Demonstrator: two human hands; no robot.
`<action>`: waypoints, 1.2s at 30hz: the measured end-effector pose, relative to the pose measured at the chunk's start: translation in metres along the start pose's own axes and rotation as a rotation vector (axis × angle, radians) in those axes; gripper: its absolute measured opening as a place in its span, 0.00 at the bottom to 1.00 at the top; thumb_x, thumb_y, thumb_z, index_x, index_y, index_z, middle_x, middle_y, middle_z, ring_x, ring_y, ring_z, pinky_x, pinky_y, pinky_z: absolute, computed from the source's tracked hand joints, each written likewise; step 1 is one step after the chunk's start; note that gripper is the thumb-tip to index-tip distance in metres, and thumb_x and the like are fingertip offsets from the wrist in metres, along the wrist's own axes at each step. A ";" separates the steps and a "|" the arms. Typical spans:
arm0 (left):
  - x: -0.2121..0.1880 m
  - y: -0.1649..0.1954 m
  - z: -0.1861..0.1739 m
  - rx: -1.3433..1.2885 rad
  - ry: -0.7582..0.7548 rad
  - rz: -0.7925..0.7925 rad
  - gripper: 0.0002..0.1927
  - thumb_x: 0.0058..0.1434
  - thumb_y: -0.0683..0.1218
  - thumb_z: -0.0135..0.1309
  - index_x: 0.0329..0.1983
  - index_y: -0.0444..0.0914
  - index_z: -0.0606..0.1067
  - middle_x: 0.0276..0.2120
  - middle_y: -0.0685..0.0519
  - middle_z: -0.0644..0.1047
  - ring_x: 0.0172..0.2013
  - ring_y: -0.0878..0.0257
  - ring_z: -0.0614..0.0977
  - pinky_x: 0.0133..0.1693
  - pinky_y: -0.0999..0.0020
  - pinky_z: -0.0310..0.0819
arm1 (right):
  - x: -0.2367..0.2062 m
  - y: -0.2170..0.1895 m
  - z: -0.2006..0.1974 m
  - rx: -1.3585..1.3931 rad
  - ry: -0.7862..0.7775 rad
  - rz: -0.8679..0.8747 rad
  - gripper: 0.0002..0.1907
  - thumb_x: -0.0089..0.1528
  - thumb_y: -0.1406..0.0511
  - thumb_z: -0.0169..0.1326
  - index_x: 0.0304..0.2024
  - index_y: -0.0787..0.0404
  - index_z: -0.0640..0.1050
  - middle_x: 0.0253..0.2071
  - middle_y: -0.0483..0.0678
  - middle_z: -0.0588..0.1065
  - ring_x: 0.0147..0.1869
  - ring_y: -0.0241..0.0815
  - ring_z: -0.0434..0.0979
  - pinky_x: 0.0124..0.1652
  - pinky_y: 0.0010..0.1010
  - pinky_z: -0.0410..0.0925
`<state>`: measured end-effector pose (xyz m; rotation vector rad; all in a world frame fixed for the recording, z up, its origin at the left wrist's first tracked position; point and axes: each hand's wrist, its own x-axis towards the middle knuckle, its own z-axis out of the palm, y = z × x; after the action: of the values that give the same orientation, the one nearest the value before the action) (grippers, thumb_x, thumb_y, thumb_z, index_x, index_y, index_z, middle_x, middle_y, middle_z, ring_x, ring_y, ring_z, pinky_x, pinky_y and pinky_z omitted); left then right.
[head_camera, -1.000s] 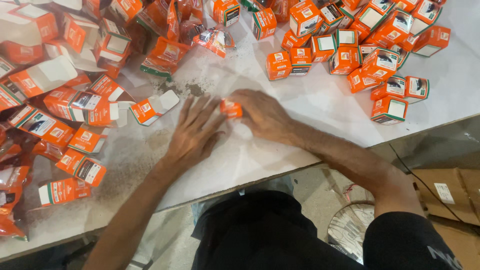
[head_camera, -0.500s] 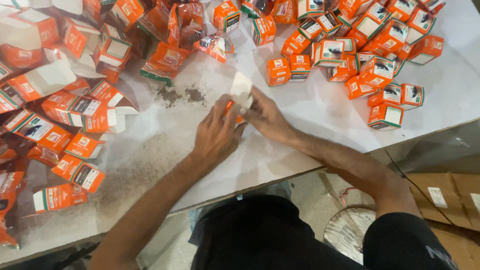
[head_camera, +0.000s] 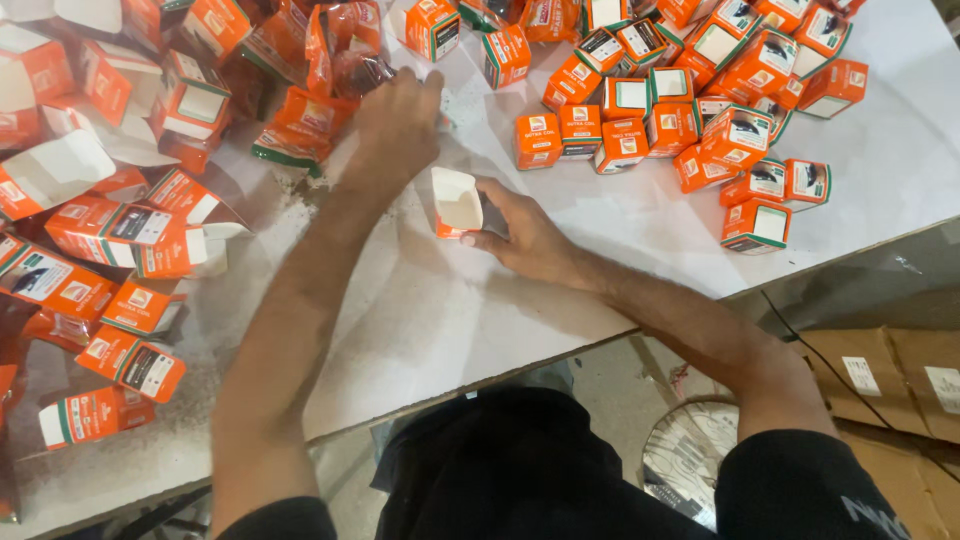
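Mid-packing — right hand (head_camera: 525, 235) pinching open small carton (head_camera: 457, 203) upright, left hand (head_camera: 398, 125) curled onto wrapped item (head_camera: 362, 72) — needs inserting next

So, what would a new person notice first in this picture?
Probably the orange cartons: closed ones heaped at the table's far right, flattened and open ones piled at the left. Between them the right hand steadies an open carton on the white table, while the left hand reaches into the far pile.

The person wore a black short-sleeved top, its sleeves ending at the upper arms, with a faint grey marking on the right sleeve. Both forearms were bare, and the left hand (head_camera: 398, 125) and right hand (head_camera: 527, 238) wore no gloves, rings or watch.
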<state>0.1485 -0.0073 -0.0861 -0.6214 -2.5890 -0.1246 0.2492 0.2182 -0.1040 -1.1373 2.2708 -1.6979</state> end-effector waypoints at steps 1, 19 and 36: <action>-0.007 -0.003 -0.011 -0.133 0.022 -0.027 0.20 0.54 0.40 0.62 0.50 0.36 0.74 0.41 0.43 0.75 0.38 0.45 0.82 0.36 0.52 0.78 | 0.001 0.000 0.000 0.019 0.004 -0.014 0.33 0.64 0.64 0.62 0.68 0.65 0.65 0.60 0.56 0.75 0.65 0.49 0.75 0.63 0.38 0.66; -0.136 0.084 -0.086 -0.185 0.321 0.200 0.25 0.57 0.40 0.67 0.58 0.34 0.76 0.51 0.44 0.77 0.66 0.41 0.73 0.69 0.37 0.59 | 0.006 -0.009 0.007 -0.121 -0.034 -0.162 0.27 0.56 0.71 0.62 0.59 0.61 0.75 0.53 0.52 0.76 0.59 0.51 0.78 0.57 0.39 0.71; -0.123 0.102 -0.082 -0.584 0.217 -0.422 0.15 0.61 0.42 0.60 0.49 0.33 0.74 0.60 0.39 0.65 0.44 0.50 0.72 0.43 0.56 0.69 | -0.008 -0.011 0.011 -0.283 -0.015 -0.138 0.33 0.55 0.62 0.70 0.59 0.66 0.71 0.55 0.57 0.73 0.61 0.60 0.72 0.58 0.45 0.67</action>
<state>0.3259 0.0182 -0.0725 -0.2152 -2.4199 -1.0485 0.2652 0.2129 -0.1016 -1.3844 2.5375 -1.4334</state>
